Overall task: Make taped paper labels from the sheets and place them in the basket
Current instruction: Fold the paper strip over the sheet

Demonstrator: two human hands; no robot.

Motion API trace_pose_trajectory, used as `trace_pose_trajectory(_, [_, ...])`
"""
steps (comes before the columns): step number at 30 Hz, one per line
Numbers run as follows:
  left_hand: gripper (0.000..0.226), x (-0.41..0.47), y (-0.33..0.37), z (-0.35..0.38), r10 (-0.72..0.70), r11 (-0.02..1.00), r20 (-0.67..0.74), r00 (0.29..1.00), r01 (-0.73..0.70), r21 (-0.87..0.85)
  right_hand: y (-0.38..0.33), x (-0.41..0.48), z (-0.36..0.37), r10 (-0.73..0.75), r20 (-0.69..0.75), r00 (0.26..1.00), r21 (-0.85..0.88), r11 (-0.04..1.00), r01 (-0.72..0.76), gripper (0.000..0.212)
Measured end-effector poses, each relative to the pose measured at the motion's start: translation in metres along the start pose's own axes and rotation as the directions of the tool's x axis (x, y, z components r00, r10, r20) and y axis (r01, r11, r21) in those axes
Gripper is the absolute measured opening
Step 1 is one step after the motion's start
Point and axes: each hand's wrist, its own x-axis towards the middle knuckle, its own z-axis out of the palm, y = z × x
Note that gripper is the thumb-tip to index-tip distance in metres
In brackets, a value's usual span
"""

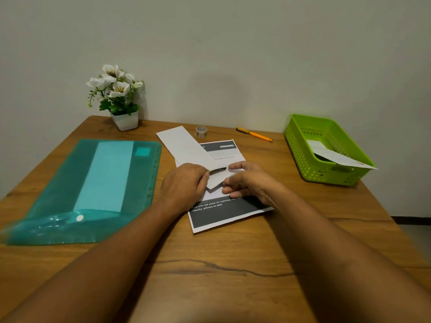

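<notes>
Worktop point(210, 264), wooden: under everything.
Teal plastic folder point(93, 190): flat, left of my fingers.
Printed sheet point(224, 213): beneath both hands.
Green basket point(298, 155): well to the right, one paper label point(338, 157) lying over its rim.
Left hand point(184, 183), right hand point(247, 180): fingers pinching a small paper piece point(218, 179) between them.
White paper strip point(184, 145): just beyond my fingers.
Orange pen point(254, 134), tape roll point(201, 131): farther beyond.

potted white flowers point(116, 94): back left, by wall | teal folder point(58, 194): left, flat | orange pen point(255, 134): back right | wooden table point(210, 276)
</notes>
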Motion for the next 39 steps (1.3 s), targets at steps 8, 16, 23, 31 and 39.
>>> trace_pose_trajectory(8, [0.032,-0.002,0.001,-0.004,0.04,0.998,-0.003,0.999,-0.04,-0.047,-0.001,0.008,0.013,-0.048,-0.073,0.996,-0.104,0.994,0.04,0.041])
trace_pose_trajectory(16, [0.032,-0.003,0.0,-0.005,0.08,0.993,-0.001,0.997,-0.079,-0.091,0.003,0.018,0.025,-0.118,-0.18,0.977,-0.287,0.956,0.063,0.017])
trace_pose_trajectory(23, [0.033,-0.005,-0.001,-0.008,0.11,0.985,-0.014,0.994,-0.111,-0.129,0.004,0.027,0.037,-0.154,-0.33,0.931,-0.501,0.865,-0.034,0.026])
trace_pose_trajectory(31, [0.054,-0.007,-0.001,-0.007,-0.024,0.973,-0.042,0.999,0.014,-0.231,0.001,0.01,0.028,-0.249,-0.267,0.931,-0.419,0.9,0.121,0.01])
trace_pose_trajectory(39, [0.037,0.037,0.011,-0.062,-0.029,0.959,-0.315,0.949,-0.062,-0.276,-0.075,-0.025,0.012,-0.668,-0.27,0.693,-0.56,0.695,0.451,0.015])
